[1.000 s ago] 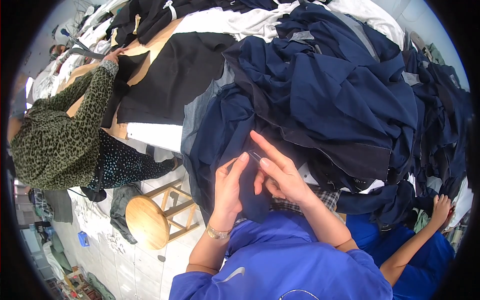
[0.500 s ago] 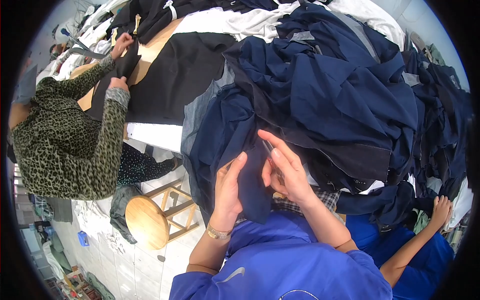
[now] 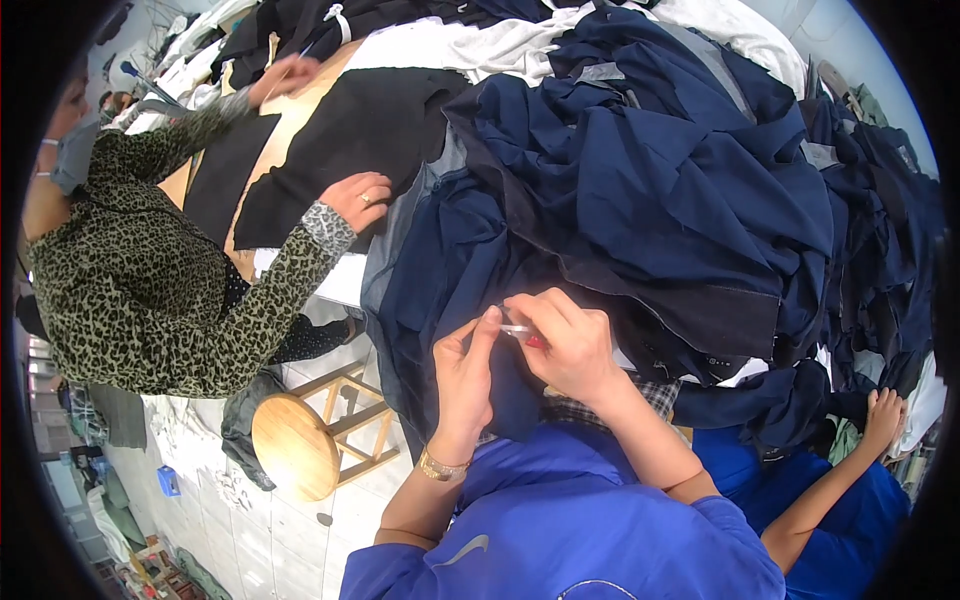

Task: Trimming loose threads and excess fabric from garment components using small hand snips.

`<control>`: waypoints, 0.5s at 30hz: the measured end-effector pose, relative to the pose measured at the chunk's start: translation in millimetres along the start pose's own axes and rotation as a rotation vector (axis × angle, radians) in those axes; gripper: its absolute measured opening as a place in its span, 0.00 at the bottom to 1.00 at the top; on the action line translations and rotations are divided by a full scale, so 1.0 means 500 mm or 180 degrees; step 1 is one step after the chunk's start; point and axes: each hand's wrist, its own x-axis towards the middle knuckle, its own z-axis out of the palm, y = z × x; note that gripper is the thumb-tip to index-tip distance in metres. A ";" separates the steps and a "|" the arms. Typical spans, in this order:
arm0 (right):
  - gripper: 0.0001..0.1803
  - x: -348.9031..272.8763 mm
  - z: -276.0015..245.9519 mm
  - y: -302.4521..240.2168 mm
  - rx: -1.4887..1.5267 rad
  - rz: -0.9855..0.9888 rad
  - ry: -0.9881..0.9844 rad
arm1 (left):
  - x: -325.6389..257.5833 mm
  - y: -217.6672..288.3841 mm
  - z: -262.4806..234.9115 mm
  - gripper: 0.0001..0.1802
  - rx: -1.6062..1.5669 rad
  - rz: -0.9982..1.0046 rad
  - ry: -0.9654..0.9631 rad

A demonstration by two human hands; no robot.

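My left hand (image 3: 465, 375) is raised in front of me, thumb and index finger pinched. What it pinches is too small to make out. Against its fingertips my right hand (image 3: 568, 345) is closed around a small slim metal tool (image 3: 515, 329). Only the pale, shiny end of the tool shows, with a red spot beside it under the fingers. Below and behind both hands hangs dark navy cloth (image 3: 450, 250), part of a large heap of navy garments (image 3: 640, 190) with black bands along the edges.
At the left a co-worker in a leopard-print top (image 3: 170, 290) reaches over black cloth (image 3: 350, 140) on the table. A round wooden stool (image 3: 295, 445) stands below. Another person's forearm (image 3: 825, 490) rests at the lower right. White cloth (image 3: 440, 45) lies at the back.
My right hand has closed, and its fingertips now meet my left hand's, which have pinched together. The co-worker's near hand has moved right onto the black cloth; the other has lifted away.
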 end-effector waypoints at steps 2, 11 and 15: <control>0.15 -0.006 0.001 0.002 -0.0420 -0.0261 -0.0068 | -0.004 0.001 -0.001 0.14 0.0093 0.0120 -0.0042; 0.06 -0.021 0.002 -0.002 0.1076 0.1055 0.0126 | -0.019 0.009 0.003 0.14 -0.0253 -0.0281 -0.0084; 0.08 -0.013 -0.007 -0.009 0.0672 0.0604 0.0016 | -0.014 0.003 0.001 0.13 -0.0212 -0.0166 -0.0028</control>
